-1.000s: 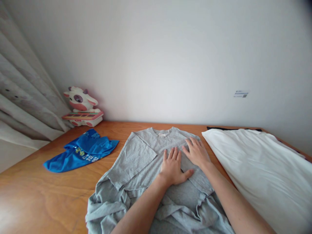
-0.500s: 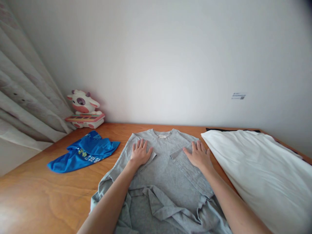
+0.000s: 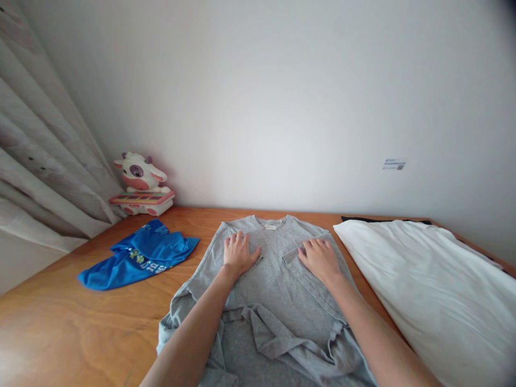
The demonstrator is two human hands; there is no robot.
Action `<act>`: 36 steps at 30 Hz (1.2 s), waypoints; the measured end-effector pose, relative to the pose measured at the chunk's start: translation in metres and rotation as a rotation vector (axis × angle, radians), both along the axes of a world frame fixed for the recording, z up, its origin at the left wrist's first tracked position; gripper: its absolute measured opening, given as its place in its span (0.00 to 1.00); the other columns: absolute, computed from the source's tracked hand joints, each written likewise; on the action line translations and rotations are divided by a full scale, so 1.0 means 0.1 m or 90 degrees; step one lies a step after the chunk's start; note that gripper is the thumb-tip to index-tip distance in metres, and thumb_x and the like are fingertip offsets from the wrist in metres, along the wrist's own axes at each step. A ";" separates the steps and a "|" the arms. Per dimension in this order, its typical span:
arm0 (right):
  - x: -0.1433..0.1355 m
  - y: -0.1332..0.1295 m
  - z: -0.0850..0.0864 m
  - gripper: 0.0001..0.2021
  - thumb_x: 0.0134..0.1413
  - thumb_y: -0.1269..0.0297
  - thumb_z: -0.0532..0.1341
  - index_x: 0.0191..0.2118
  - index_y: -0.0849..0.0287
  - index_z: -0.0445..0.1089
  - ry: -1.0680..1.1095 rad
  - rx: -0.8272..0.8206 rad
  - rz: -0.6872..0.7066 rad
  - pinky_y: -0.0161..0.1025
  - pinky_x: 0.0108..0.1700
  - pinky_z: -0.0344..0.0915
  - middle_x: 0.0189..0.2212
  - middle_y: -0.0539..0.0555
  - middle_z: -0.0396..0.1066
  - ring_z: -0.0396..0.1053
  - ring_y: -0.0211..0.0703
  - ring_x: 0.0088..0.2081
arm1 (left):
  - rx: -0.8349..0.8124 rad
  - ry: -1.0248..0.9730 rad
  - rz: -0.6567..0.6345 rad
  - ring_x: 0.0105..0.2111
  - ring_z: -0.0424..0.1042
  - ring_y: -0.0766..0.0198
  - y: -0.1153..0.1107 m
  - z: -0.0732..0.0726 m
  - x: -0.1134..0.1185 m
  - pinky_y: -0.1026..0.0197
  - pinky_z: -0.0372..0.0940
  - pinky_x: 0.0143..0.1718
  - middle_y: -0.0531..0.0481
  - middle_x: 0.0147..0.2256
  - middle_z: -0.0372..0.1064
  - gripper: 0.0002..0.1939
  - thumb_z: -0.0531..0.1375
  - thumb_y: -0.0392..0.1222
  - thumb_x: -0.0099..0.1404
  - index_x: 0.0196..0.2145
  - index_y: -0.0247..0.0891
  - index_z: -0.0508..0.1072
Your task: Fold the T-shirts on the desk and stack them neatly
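Note:
A grey shirt (image 3: 274,279) lies on the wooden table with its collar toward the wall and its sleeves folded inward over the front. My left hand (image 3: 239,255) rests on the folded sleeve at the left, fingers slightly bent and apart, thumb out to the right. On the other folded sleeve lies my right hand (image 3: 320,259), its fingers bent and a little spread. Neither hand grips the cloth visibly. Nearer to me, the lower part of the shirt is bunched and creased between my forearms.
Left of the shirt is a crumpled blue garment (image 3: 141,255), with a cow toy keyboard (image 3: 143,185) behind it. White cloth (image 3: 427,285) covers the right side, over something black. A wall closes off the back; a curtain (image 3: 44,134) hangs at the left.
Both hands have shifted slightly inward on the sleeves, and their fingers have gone from flat to more bent. The shirt's left side has drawn in a little.

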State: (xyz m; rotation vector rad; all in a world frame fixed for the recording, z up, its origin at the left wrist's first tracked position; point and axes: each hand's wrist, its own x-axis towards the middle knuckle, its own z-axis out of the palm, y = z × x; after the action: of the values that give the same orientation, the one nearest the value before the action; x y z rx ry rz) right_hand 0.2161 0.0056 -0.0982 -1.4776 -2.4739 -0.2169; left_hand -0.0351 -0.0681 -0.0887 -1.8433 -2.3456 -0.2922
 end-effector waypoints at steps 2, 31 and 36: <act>-0.16 -0.11 0.03 0.20 0.69 0.60 0.50 0.49 0.66 0.76 0.004 -0.019 -0.027 0.56 0.57 0.62 0.49 0.71 0.76 0.72 0.61 0.53 | -0.036 0.013 0.013 0.57 0.67 0.36 -0.03 0.06 0.10 0.38 0.60 0.57 0.29 0.58 0.68 0.28 0.52 0.58 0.72 0.55 0.33 0.74; 1.44 -1.33 0.17 0.21 0.54 0.45 0.68 0.51 0.47 0.77 0.250 -0.298 0.211 0.40 0.52 0.70 0.47 0.55 0.76 0.75 0.50 0.48 | -0.232 -0.273 -0.280 0.59 0.66 0.44 -2.17 0.61 -0.52 0.49 0.58 0.63 0.44 0.59 0.68 0.39 0.74 0.56 0.48 0.57 0.49 0.73; 1.40 -1.48 0.12 0.24 0.49 0.53 0.69 0.53 0.52 0.76 0.230 -0.362 0.114 0.38 0.40 0.70 0.33 0.51 0.76 0.74 0.46 0.34 | -0.200 -0.343 -0.295 0.50 0.72 0.53 -2.22 0.58 -0.47 0.57 0.65 0.53 0.47 0.52 0.72 0.22 0.67 0.44 0.61 0.53 0.46 0.74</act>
State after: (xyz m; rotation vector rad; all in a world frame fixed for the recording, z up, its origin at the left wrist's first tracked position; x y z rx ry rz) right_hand 0.3562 -0.1421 -0.0860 -1.3061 -2.4391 0.7745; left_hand -0.0823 -0.2902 -0.0304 -2.7578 -2.3330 -0.5587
